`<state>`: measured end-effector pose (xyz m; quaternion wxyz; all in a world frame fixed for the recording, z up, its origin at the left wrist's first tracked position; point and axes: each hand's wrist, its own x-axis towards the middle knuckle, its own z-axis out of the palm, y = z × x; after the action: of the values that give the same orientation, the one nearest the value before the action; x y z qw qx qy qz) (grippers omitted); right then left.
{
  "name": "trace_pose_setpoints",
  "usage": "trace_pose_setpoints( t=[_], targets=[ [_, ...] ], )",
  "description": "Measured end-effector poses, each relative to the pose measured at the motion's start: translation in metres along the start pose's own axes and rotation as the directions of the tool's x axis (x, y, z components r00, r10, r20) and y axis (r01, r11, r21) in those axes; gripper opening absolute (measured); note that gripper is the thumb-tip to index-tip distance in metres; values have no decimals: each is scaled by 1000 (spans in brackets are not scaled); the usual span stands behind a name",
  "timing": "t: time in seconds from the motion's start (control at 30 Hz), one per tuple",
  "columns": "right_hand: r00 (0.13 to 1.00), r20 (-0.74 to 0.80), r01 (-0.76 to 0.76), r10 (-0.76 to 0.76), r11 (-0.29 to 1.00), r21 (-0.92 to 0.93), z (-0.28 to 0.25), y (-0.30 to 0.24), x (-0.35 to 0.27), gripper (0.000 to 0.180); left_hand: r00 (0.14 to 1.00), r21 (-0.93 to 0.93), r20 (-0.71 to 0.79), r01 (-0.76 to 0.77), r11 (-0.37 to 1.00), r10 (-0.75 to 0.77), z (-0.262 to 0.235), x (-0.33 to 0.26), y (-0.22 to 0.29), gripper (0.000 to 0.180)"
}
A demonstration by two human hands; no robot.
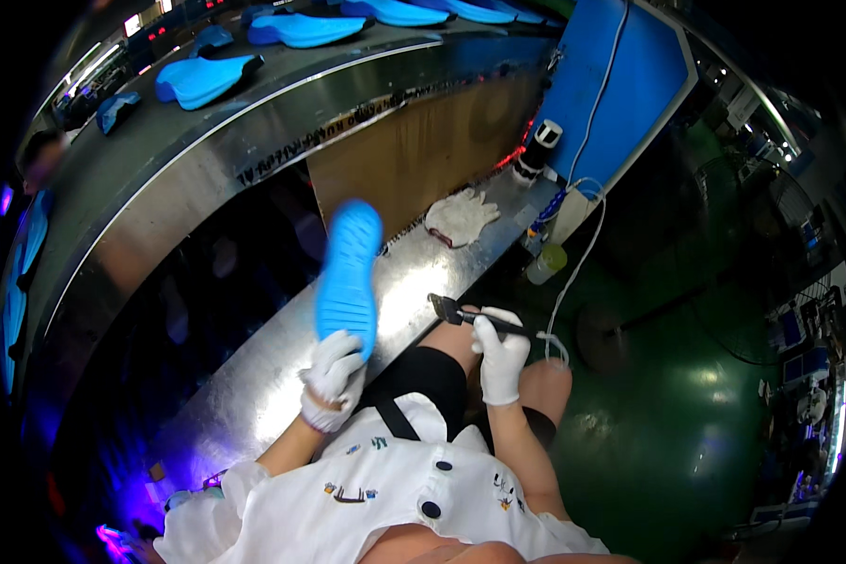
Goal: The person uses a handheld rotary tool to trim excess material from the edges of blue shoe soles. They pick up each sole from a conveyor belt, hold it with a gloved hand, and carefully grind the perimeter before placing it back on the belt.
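Observation:
In my white-gloved left hand (334, 369) is a blue shoe sole (350, 273), gripped by its lower end and held upright with its grooved face towards me. It is above the metal ledge. My right hand (499, 355), also in a white glove, is closed round the black handle of a small brush (453, 310). The brush head points left towards the sole, apart from it. A thin pale tube (573, 268) hangs down to the rear end of the brush handle; whether it joins the handle I cannot tell.
A conveyor belt (141, 141) curves round the far left, carrying several blue soles (202, 80). On the metal ledge (282, 367) lie a loose white glove (462, 218) and a black-and-white cylinder (539, 148). Behind stand a cardboard sheet (414, 150) and a blue panel (620, 85).

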<state>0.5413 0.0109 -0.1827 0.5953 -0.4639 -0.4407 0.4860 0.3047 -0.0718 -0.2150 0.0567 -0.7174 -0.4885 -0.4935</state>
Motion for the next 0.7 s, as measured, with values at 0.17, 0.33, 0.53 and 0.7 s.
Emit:
trace_pose_setpoints(
  t=[0.17,0.33,0.53,0.7],
  targets=[
    [995,94,-35,42,997,-71,17,29,15,15,851,-182,243,511,840,-465,31,-47,-22,29],
    [976,194,162,-97,922,-351,66,72,66,21,237,-695,668,538,-477,-706,46,-10,-53,61],
    [833,480,545,-275,556,-628,97,68,36,15,382,-482,847,256,-838,-370,99,2,-59,73],
    [815,576,438,-63,717,-542,54,0,-8,11,299,-538,838,312,-783,-456,86,14,-37,66]
  ],
)
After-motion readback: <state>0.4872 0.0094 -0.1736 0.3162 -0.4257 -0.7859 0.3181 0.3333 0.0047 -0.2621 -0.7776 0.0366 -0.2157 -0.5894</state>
